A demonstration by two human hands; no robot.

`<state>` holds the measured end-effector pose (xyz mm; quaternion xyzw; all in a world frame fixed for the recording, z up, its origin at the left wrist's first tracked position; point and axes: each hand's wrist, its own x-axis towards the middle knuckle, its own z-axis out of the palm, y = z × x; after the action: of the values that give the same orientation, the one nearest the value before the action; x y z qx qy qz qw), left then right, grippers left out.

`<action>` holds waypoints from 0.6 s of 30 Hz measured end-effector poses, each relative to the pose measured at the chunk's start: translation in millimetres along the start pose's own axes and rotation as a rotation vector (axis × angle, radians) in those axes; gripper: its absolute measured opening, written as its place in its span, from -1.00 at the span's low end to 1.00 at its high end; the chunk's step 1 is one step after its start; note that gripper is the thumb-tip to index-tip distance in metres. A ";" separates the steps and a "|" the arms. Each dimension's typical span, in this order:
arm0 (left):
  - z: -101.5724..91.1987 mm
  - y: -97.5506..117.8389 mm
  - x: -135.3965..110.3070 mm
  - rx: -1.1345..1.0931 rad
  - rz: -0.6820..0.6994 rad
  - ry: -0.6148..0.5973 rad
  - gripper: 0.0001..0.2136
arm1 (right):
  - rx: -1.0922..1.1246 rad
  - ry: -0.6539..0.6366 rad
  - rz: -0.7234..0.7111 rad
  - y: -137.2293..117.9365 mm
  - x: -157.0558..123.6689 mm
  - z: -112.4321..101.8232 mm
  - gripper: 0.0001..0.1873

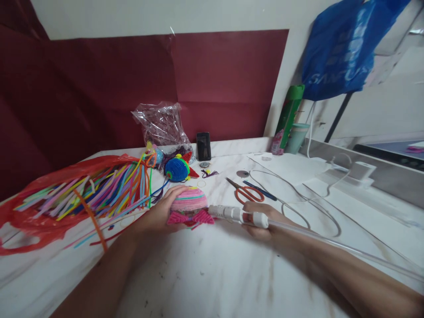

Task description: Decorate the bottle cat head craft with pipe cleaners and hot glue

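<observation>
My left hand [158, 213] is wrapped around a pink striped pipe-cleaner craft [188, 201] that has a magenta bow [191, 217] on its front. It rests just above the white marbled table [212, 274]. My right hand [261, 221] grips a white glue gun [236, 214] with a clear glue stick trailing back over my forearm. The gun's nozzle touches the right side of the craft, beside the bow.
A red plastic bag of colourful pipe cleaners [76, 192] lies at the left. Behind the craft sit a blue pipe-cleaner ball [177, 169], a clear plastic bag [162, 123] and a black phone [203, 145]. Orange scissors [247, 192], a white cable [308, 198] and a power strip [357, 170] lie to the right.
</observation>
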<state>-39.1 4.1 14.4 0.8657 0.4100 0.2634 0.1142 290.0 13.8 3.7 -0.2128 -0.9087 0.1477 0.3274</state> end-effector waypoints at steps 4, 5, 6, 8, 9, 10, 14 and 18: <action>-0.5 1.4 0.2 -0.007 -0.024 -0.010 -0.22 | 0.023 -0.021 0.037 0.1 -0.5 -0.7 -0.78; -0.6 1.9 0.2 -0.008 -0.027 -0.009 -0.22 | 0.026 -0.021 0.042 0.7 -1.1 -0.7 -0.78; -0.7 2.2 0.1 -0.008 -0.032 -0.005 -0.22 | 0.025 -0.021 0.042 1.5 -1.6 -0.6 -0.79; -0.9 2.4 0.1 -0.014 -0.038 -0.005 -0.21 | 0.016 -0.015 0.028 2.9 -2.3 -0.4 -0.79; -0.9 2.4 0.1 -0.020 -0.036 -0.004 -0.21 | 0.011 -0.016 0.024 3.3 -2.4 -0.4 -0.79; -0.9 2.2 0.0 -0.027 -0.032 -0.005 -0.21 | 0.008 -0.021 0.025 3.3 -2.3 -0.5 -0.79; -0.9 1.6 -0.1 -0.032 -0.040 -0.007 -0.21 | 0.027 -0.043 0.065 0.9 -1.1 -1.4 -0.80; -0.6 1.6 0.3 -0.036 -0.028 -0.006 -0.22 | 0.060 -0.047 0.083 -1.0 -0.1 -2.6 -0.80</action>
<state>-38.3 3.2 15.7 0.8584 0.4171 0.2664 0.1348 291.5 13.2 6.0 -0.2368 -0.9016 0.1933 0.3060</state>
